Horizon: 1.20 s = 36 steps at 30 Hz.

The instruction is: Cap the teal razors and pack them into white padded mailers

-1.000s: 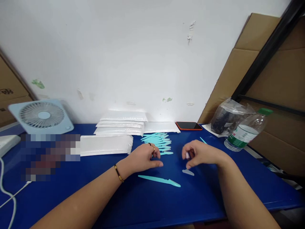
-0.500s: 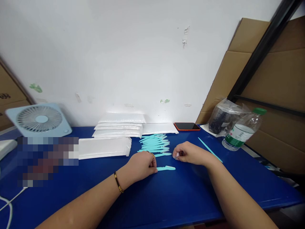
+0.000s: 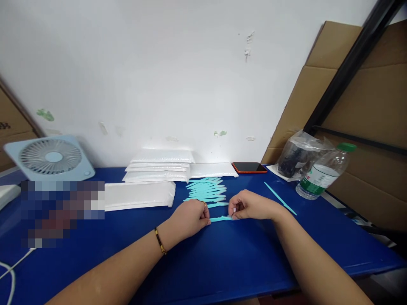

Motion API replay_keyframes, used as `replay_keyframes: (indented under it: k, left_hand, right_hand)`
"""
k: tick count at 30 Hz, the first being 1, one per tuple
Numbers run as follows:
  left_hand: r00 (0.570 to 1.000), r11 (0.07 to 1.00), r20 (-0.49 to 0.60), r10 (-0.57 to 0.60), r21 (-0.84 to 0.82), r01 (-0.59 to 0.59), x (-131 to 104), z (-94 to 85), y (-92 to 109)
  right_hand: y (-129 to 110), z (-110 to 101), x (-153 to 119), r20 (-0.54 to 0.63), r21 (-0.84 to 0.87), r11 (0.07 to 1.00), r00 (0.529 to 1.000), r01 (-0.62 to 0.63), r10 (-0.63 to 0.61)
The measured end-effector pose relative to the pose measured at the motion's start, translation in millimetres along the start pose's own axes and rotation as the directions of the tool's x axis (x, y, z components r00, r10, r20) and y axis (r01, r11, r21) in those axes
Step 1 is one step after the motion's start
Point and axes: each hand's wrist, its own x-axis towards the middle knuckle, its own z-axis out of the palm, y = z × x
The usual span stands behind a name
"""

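A turquoise razor (image 3: 219, 219) lies level between my two hands, low over the blue table. My left hand (image 3: 193, 215) pinches its left end between thumb and fingers. At its right end, my right hand (image 3: 242, 205) is closed, thumb and fingers on the blade end, with a small whitish piece showing at the fingers. Just behind the hands is a pile of several turquoise razors (image 3: 205, 189), the nearest one partly hidden by my left hand. One more razor (image 3: 280, 198) lies apart, to the right of my right hand.
White padded packets (image 3: 157, 165) are stacked at the back, with another packet (image 3: 140, 195) in front and one (image 3: 211, 170) beside them. A phone (image 3: 249, 167), a bagged dark item (image 3: 291, 159) and a bottle (image 3: 321, 176) stand right. A fan (image 3: 52, 157) is at left.
My right hand has closed on the right end of the razor, which was free before. The razor and my left hand have shifted slightly away from me.
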Motion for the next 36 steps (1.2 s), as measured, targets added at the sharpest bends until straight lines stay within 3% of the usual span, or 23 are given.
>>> replay_keyframes:
  k: [5,10,13,17,25,30,36]
  left_hand:
    - [0.998,0.998,-0.054,0.045,0.055,-0.042,5.9,8.7,0.2]
    - [0.976,0.978,-0.211,0.055,0.209,-0.01,19.0,6.2,-6.4]
    - [0.988,0.965,-0.149,-0.031,0.254,0.069,35.2,0.7,-18.0]
    - [0.996,0.951,-0.065,-0.063,0.3,0.08,52.0,-5.4,-24.7]
    - [0.997,0.926,-0.077,0.009,0.378,0.02,42.0,-4.0,-0.3]
    - [1.0,0.934,-0.025,0.007,0.358,0.003,50.1,-6.8,3.8]
    - [0.999,0.921,-0.004,-0.045,0.388,0.043,59.2,-2.8,13.2]
  right_hand:
    - [-1.5,6.2,6.4,-0.078,-0.051,0.999,0.997,0.016,-0.02]
    - [0.9,2.5,4.9,-0.231,-0.159,0.986,0.97,0.043,-0.08]
    - [3.2,-0.6,2.4,-0.291,-0.195,0.98,0.952,0.036,-0.092]
    - [8.6,1.1,3.2,-0.302,-0.181,0.983,0.951,0.013,-0.068]
    - [34.9,6.9,15.3,-0.352,-0.169,0.984,0.936,-0.055,-0.008]
    - [54.8,5.0,29.4,-0.264,-0.152,0.988,0.964,-0.002,-0.039]
    - [46.6,13.8,37.2,-0.292,-0.208,0.973,0.943,0.096,-0.156]
